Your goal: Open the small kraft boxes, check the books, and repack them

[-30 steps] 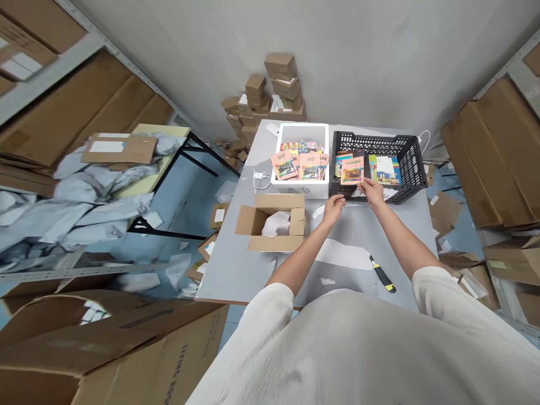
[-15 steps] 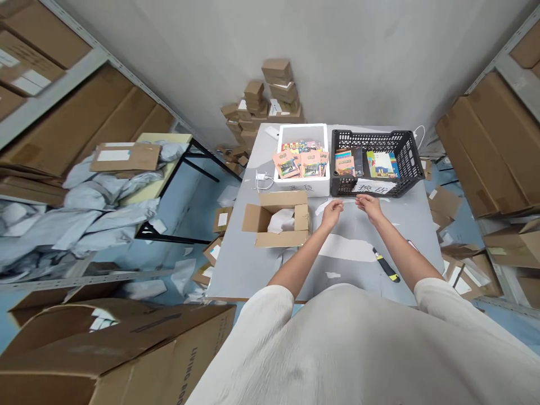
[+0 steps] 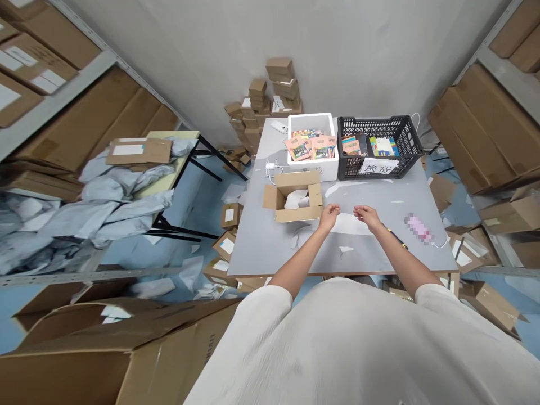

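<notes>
Over the grey table (image 3: 253, 247), my left hand (image 3: 330, 216) has its fingers drawn together, just right of the open cardboard box (image 3: 298, 215) with white wrapping inside. My right hand (image 3: 366, 216) faces it across a small gap, fingers also pressed together. Whether either hand pinches something is too small to make out. Between and below them lies a pale strip (image 3: 349, 224) on the tabletop. A utility knife (image 3: 397, 238) is partly covered by my right forearm.
A white foam box (image 3: 314, 170) and a black crate (image 3: 411, 152), both holding booklets, stand at the table's back. A blurred pink object (image 3: 419, 229) lies at right. Left are wrapped parcels (image 3: 95, 211) and a large carton (image 3: 177, 360).
The view has shifted, and the table sits higher in it. My hands have come nearer the table's front edge, away from the foam box and crate. The pink object now shows.
</notes>
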